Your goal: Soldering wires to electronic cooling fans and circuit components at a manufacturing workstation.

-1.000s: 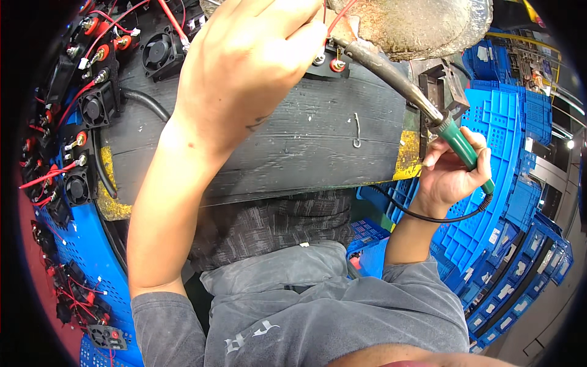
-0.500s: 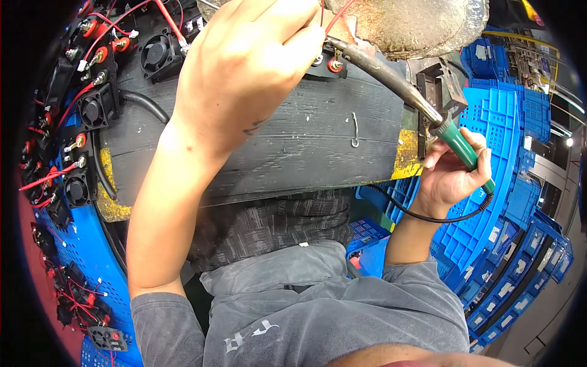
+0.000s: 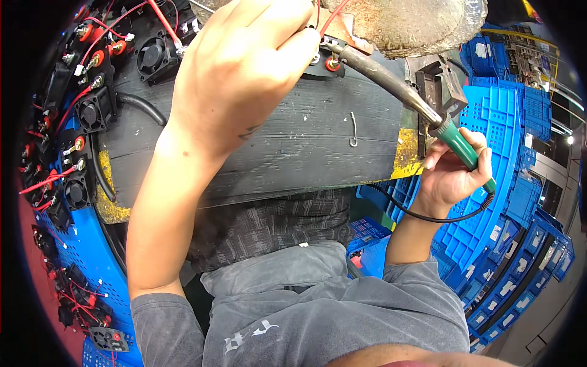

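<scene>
My right hand (image 3: pixel 454 168) is wrapped round the green handle of a soldering iron (image 3: pixel 391 84). Its metal barrel slants up and left, and the tip end reaches the fingertips of my left hand (image 3: pixel 244 67). That hand is closed, back upward, over the far side of the board; whatever its fingers pinch is hidden. A red wire (image 3: pixel 332 18) and a thin dark wire run down to the spot by the iron's tip. Just below the tip, a terminal with a red ring (image 3: pixel 332 63) shows on a black part, mostly covered by my left hand.
Several black fans (image 3: pixel 154 56) with red wires crowd the left side. A bent metal hook (image 3: pixel 353 129) lies on the black board (image 3: pixel 293 140). Beyond the iron sits a crusty, worn slab (image 3: pixel 403 27). A metal bracket (image 3: pixel 441 85) and blue crates (image 3: pixel 489 122) stand at right.
My left hand has shifted slightly left, and the iron's tip end has moved slightly left and down with the wires. My right hand holds the handle in nearly the same place.
</scene>
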A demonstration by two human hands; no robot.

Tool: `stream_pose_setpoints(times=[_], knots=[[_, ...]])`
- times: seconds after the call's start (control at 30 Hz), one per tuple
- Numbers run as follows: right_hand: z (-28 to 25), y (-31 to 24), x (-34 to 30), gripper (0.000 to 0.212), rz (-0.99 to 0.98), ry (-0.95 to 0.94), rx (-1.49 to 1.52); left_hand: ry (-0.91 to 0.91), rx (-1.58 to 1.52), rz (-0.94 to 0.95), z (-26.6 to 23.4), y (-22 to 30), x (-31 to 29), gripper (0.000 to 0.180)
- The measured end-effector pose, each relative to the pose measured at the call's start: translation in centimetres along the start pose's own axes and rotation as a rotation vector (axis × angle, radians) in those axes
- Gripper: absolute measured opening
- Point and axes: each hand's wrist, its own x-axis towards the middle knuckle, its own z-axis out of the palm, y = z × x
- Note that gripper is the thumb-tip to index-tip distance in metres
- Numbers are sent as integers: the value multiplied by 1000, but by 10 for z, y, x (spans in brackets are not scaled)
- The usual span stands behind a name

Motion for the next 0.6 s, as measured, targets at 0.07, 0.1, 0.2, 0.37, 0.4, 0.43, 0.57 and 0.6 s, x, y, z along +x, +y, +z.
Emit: stream_pose_setpoints(times=[0.07,0.1,0.2,0.37,0.4,0.43,0.57,0.6], knots=[[1,-1,0,47,1,-4,1,-1,3,2,-1,0,0,19],[0,-2,0,47,8,0,0,-1,2,2,-1,-1,-1,19],[-1,-2,-1,47,6,4,-6,-1,0,6,1,0,1,18],[-2,-2,-1,47,0,10,0,-3,5,12,-1,-1,-1,18],[-2,-2,-1,47,-8,5,1,-4,6,13,-1,-1,0,18],[-2,-1,-1,47,-17,0,3,-5,8,14,0,0,2,18],[1,-1,-1,47,-18,11,-11,-7,14,18,0,0,3,18],[1,-1,-1,47,-21,16,-17,-7,15,19,2,-1,4,18]])
